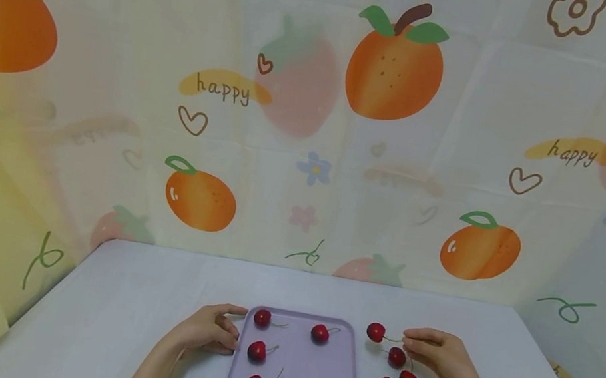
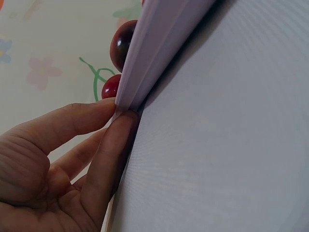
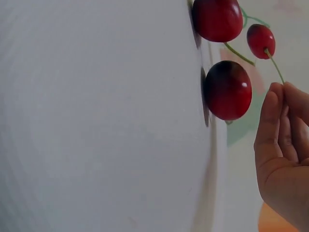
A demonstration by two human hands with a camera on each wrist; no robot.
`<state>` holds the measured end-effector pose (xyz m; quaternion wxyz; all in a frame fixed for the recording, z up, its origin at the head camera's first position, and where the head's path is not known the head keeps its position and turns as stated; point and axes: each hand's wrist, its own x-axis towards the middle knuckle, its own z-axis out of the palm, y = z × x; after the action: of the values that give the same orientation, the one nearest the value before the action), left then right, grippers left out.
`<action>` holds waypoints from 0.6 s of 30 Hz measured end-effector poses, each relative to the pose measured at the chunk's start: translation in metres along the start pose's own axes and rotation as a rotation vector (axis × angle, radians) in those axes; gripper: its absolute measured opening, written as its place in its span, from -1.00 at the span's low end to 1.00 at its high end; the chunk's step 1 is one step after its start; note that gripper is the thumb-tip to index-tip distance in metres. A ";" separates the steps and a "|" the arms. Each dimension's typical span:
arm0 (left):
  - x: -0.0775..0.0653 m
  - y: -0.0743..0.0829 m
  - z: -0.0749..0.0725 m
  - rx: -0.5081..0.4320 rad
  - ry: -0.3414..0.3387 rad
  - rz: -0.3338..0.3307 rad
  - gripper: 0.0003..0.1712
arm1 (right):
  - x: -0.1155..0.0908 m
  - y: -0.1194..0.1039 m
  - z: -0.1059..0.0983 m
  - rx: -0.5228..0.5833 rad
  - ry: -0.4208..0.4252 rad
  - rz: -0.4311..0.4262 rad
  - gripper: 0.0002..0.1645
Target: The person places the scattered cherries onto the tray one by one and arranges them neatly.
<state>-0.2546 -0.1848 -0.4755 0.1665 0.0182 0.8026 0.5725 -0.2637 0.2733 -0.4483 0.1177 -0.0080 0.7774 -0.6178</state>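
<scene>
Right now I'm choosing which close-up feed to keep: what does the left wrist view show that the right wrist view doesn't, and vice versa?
Only the left wrist view shows the lilac tray, seen along its side, the left hand pinching its edge, and tray cherries showing past that edge.

Only the right wrist view shows the right hand pinching the green stem of a red cherry, plus two larger-looking cherries.

Both share the white table and the patterned backdrop.
</scene>
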 end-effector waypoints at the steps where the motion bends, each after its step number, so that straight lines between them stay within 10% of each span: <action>1: 0.000 0.000 0.000 -0.004 -0.001 0.000 -0.17 | 0.000 -0.001 0.001 0.008 -0.008 -0.006 -0.49; 18: 0.000 -0.002 0.000 0.002 0.005 0.001 -0.20 | 0.001 -0.005 0.021 -0.016 -0.063 -0.030 -0.47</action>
<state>-0.2549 -0.1853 -0.4770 0.1640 0.0171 0.8035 0.5720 -0.2612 0.2517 -0.4480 0.1326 -0.0401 0.7780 -0.6129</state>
